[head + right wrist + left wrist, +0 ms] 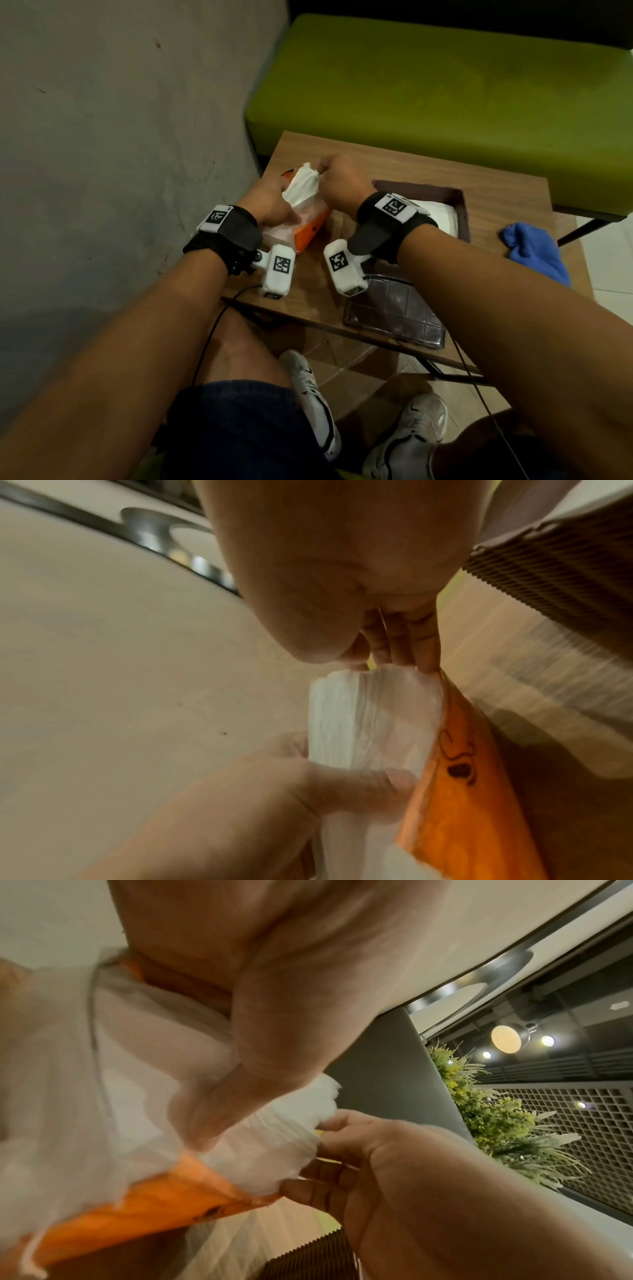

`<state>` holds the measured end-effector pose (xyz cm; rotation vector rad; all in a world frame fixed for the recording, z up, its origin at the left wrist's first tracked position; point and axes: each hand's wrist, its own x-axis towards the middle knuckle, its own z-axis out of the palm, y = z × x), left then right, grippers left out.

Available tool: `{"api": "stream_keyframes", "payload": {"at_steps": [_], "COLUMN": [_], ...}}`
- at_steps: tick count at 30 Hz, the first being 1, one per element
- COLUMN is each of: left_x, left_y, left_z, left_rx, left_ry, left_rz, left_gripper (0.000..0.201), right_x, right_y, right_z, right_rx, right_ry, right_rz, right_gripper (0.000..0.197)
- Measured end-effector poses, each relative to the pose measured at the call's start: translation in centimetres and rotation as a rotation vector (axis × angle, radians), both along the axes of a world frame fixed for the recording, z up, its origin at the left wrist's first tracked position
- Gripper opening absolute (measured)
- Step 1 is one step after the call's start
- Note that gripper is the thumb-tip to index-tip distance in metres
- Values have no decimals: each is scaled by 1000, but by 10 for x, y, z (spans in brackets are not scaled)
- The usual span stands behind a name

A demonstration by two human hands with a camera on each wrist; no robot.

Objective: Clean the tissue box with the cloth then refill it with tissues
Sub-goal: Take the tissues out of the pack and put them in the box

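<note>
Lid (394,308): clear, gridded, lying flat on the counter (496,195) at its near edge, nearer the viewer than the tissue box.
Left hand (270,205): fingers curled round the orange tissue pack (305,236), pinning it to the counter, left of the tissue box.
Right hand (337,178): closed, fingertips pinching the tissues (301,188) where they rise from the pack's opening.
Tissues, appearance: white, thin, bunched into vertical folds; soft and easily torn (judgement).
Tissue box (459,205): dark brown, open-topped, right of the pack, apart from both hands; a white pad shows inside.
Step in hand: drawing the stack out of its wrapper, by my judgement, for transfer into the tissue box.
Method advised: hold the wrapper down firmly, pull the whole stack straight and evenly, grip low on the bundle to avoid tearing single sheets.
Cloth (534,250): blue, crumpled, at the counter's right edge, beyond the tissue box.
Bench (445,85): green, behind the counter.
</note>
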<state>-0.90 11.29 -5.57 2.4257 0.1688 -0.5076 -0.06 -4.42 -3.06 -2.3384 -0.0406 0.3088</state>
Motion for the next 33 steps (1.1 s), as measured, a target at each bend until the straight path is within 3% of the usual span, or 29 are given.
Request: {"api": "stream_keyframes", "payload": {"at_steps": [5, 9, 14, 18, 24, 28, 31, 33], "left_x": [-9, -13, -21, -20, -28, -48, -68, -81], "left_y": [12, 22, 28, 30, 11, -21, -54, -77], "left_z": [9, 19, 31, 41, 60, 67, 62, 56], "left_rx": [-222, -486, -817, -940, -1102, -1153, -1151, -1125], "left_ry": [-35, -25, 11, -12, -39, -39, -30, -20], "left_rz": [27, 166, 352, 418, 371, 311, 270, 280], "left_gripper": [64, 65, 47, 47, 45, 46, 37, 33], "right_x": [6, 9, -1, -9, -31, -55, -76, -89], "right_y": [-3, -8, -12, -15, -24, -47, -72, -91], "right_z": [0, 3, 10, 12, 36, 52, 42, 28], "right_rx": [-6, 54, 310, 488, 667, 846, 747, 652], "right_ry": [25, 22, 101, 183, 39, 105, 46, -12], "right_rz": [24, 0, -136, -175, -196, -87, -153, -236], "right_gripper": [31, 25, 26, 25, 52, 56, 64, 57]}}
